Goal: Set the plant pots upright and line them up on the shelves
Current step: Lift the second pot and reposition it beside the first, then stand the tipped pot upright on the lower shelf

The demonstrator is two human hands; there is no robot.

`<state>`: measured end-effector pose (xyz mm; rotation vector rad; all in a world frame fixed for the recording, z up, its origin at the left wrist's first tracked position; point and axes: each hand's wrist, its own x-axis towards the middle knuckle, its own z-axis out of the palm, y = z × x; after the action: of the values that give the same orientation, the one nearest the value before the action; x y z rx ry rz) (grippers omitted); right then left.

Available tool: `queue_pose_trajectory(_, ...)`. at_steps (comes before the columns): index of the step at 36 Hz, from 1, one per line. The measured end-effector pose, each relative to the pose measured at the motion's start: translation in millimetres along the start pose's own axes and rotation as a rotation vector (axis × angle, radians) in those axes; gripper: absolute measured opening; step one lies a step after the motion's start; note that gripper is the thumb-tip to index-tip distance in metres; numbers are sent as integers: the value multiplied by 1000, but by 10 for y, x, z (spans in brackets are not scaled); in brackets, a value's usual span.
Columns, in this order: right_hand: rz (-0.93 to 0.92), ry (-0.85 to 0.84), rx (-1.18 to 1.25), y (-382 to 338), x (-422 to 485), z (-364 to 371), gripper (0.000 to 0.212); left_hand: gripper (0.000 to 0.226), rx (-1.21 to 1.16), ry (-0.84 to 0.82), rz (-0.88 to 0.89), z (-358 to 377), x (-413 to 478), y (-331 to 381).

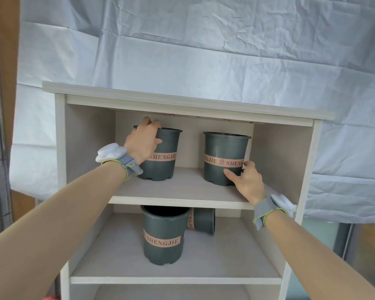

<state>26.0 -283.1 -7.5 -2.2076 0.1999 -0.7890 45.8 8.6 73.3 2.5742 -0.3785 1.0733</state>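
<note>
Here your left hand sits at the far left of the upper shelf, draped over the rim of the left pot, fingers curled over the top edge and thumb against its side, so it grips that pot. This pot stands upright, its pink band facing you. A grey strap with a white device wraps your left wrist.

To the right on the same shelf, apart from the first, the right pot stands upright too. Your right hand meets its lower right side: thumb on the front wall near the base, fingers reaching round the far side. It is narrowly spread around the pot; you cannot tell how firmly it grips. A matching grey wrist strap sits on that wrist.

On the lower shelf, an upright pot stands left of centre. Just behind and to its right a fourth pot lies on its side, partly hidden, with its base pointing right.

A creased pale sheet hangs behind the white shelf unit.
</note>
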Motion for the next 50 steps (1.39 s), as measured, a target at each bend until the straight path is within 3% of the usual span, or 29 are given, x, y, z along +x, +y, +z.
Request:
queue_pose_trajectory(6,-7,6,5,13,-15,-3,69,30,8,-17,-6,-30,-38,-69)
queue_pose_trajectory(12,-29,41,38,22,-32,-19,77,60,-91,68,-2,-17,-196,-14)
queue_pose_trajectory(16,-53,113,71,30,-41,-39,79,51,-162,169,52,23,-356,87)
queue_pose_trajectory(19,-91,171,107,26,-79,-37,66,30,-216,225,105,49,-493,169)
queue_pose_trajectory(22,-168,248,172,24,-139,-54,33,12,-249,280,137,56,-608,246)
queue_pose_trajectory(24,-237,278,238,26,-204,-70,14,16,-266,293,144,58,-688,299)
queue_pose_trajectory(26,-283,282,331,27,-288,-70,13,23,-291,281,148,74,-776,338)
queue_pose_trajectory(33,-346,157,532,123,-652,-39,37,28,-361,203,67,195,-1147,368)
queue_pose_trajectory(44,-365,-27,412,394,-1251,69,42,29,-375,196,-62,285,-1782,96)
queue_pose_trajectory(47,-290,-145,380,459,-1413,201,39,28,-354,169,-124,363,-1995,-20)
queue_pose_trajectory(50,-215,-277,350,478,-1503,374,20,26,-339,100,-189,440,-2142,-142)
